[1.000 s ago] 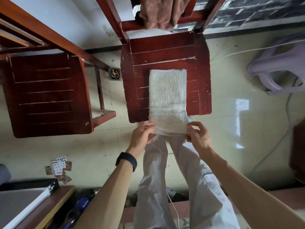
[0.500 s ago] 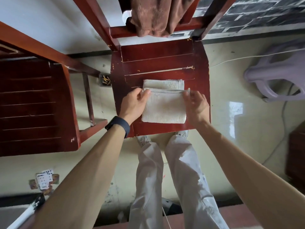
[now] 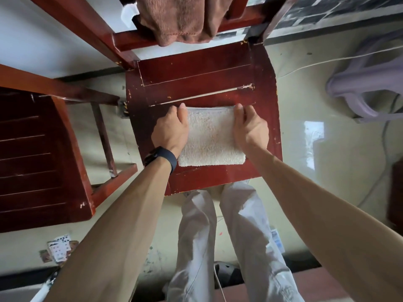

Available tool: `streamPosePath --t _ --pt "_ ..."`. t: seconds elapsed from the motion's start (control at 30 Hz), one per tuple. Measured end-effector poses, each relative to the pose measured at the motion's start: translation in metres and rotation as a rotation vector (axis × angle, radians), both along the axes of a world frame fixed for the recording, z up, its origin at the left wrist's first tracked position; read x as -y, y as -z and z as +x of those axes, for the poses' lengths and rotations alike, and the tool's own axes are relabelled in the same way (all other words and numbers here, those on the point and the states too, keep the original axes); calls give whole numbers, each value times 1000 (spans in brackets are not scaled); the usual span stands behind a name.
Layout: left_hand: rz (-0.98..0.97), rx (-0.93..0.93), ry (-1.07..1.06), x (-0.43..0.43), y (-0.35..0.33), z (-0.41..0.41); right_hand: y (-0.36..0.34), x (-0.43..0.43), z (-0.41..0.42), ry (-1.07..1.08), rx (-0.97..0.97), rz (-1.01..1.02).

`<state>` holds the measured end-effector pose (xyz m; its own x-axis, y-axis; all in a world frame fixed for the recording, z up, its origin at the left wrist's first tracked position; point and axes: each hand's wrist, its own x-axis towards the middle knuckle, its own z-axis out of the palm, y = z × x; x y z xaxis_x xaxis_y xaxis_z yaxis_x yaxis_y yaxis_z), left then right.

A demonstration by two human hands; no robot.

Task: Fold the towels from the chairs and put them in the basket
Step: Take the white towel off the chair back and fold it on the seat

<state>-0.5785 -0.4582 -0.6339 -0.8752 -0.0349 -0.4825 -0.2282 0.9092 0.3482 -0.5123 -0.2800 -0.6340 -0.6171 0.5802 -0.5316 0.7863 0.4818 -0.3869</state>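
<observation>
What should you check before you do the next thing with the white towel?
1. White towel folded into a tidy rectangle: ok.
2. It lies wholly on the seat, nothing hanging off: ok.
3. Left hand and right hand grip its far corners: ok.
4. Basket in sight: cannot tell; the purple thing on the right may be one.
5. All towels folded: not ok; the brown towel hangs over the chair back.
</observation>
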Motion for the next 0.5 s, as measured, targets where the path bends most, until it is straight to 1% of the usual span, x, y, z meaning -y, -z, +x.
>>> streamPosePath --t 0.1,0.17,0.33,0.5 --pt "-146 -112 123 -5 -1 4 2 -2 -2 -71 27 83" --pt "-197 -140 155 -5 -2 7 2 -4 -2 -116 30 123" --pt "-232 -147 93 -5 -1 10 3 -6 -3 -148 31 166" --pt "-292 -80 78 -6 -1 2 0 -8 -8 -164 73 196"
